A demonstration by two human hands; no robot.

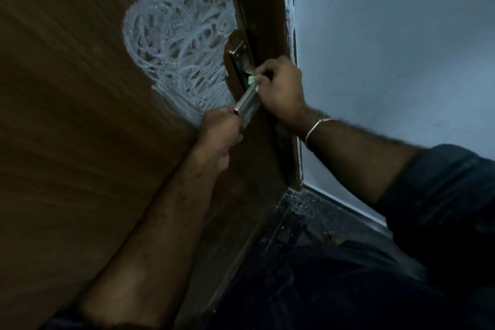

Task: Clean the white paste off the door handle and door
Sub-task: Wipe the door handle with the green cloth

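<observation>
The left hand [218, 128] wraps the door handle's [247, 99] free end; the right hand [281, 88] pinches a small green pad [251, 79] against its lever, white paste [179, 35] swirled just left of it

The light is dim and cool, so most of the scene sits in shadow. A plain pale wall [388, 48] fills the right side, meeting a light skirting strip [345, 207] that runs along its foot. Below lies a dark, glossy floor [302, 225], flecked with pale specks and bits of debris near the corner.
</observation>
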